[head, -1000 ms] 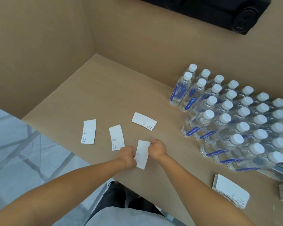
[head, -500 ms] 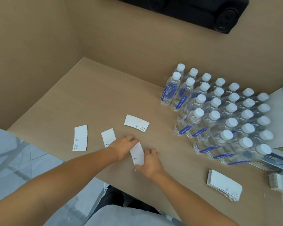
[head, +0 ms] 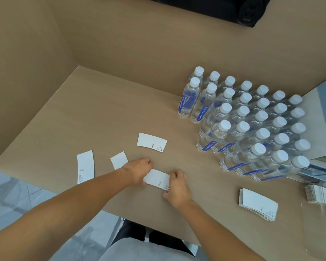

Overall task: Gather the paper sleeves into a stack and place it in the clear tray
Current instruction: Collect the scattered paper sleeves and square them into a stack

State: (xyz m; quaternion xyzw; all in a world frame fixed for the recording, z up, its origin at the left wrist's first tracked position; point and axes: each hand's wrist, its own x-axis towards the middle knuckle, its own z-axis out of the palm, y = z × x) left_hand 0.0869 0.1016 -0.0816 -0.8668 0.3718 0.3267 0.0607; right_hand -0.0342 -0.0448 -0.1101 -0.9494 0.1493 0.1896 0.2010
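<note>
A white paper sleeve is held between both hands just above the tan table near its front edge. My left hand pinches its left end and my right hand pinches its right end. Three more sleeves lie flat: one behind my hands, one partly hidden by my left wrist, one at the far left. A stack of sleeves rests to the right. The clear tray sits at the lower right edge, hard to make out.
A dense block of water bottles with white caps stands at the right rear. Another bundle of sleeves lies at the right edge. Cardboard walls enclose the table at the back and left. The table's front edge runs just below my hands.
The held sleeve has turned from upright to lying sideways between my hands. My left hand now covers part of the middle sleeve. The camera view has shifted.
</note>
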